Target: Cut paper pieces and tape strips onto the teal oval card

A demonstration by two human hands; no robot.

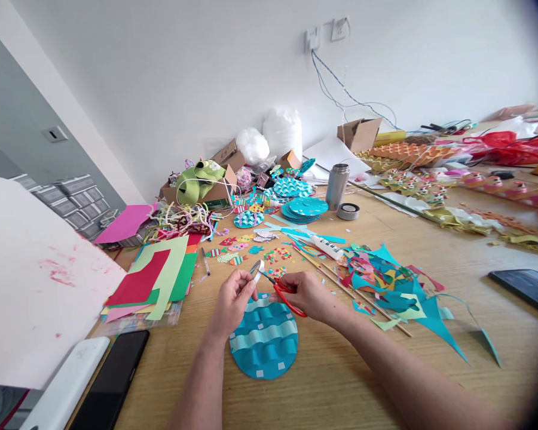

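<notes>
Between the fingers of my left hand (237,295) is a small roll of white tape (258,272). My right hand (308,294) grips red-handled scissors (288,296), their blades at the tape's edge. Below both hands lies a round blue paper disc (265,352) with wavy light and dark blue strips across it and small white squares stuck on it. My hands cover part of its upper edge. Just beyond are paper fish cut-outs (228,258) and a cluster of small colourful paper pieces (278,255).
A white glue tube (327,246) and wooden sticks (341,280) lie right of centre, beside a heap of paper scraps (385,278). Stacked blue discs (303,210) stand near a metal flask (338,186). Coloured sheets (138,278) and a black phone (112,379) are left; another phone (526,289) is right.
</notes>
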